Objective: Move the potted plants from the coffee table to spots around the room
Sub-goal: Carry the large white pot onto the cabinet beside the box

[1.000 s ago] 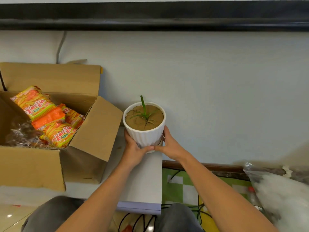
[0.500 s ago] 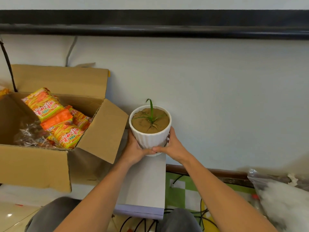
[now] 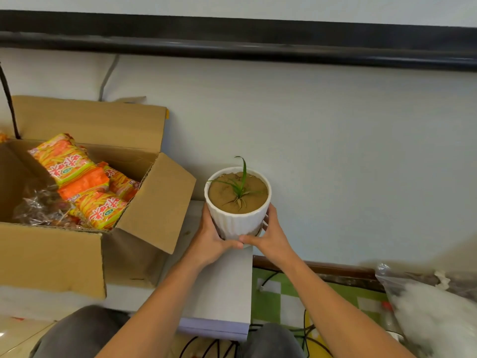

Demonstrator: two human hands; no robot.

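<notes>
Between the left grip and the right grip, a white ribbed pot is upright at the far corner of the white table, close to the wall; both grips curl round its lower sides, thumbs meeting in front. Whether its base touches the table is hidden. A thin green sprout rises from its soil. Left of the left grip sits an open cardboard box of orange snack packets.

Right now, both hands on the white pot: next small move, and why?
Probably settle the white pot on the white tabletop, then release: left hand and right hand grip its base, just right of the cardboard box, near the wall.
</notes>
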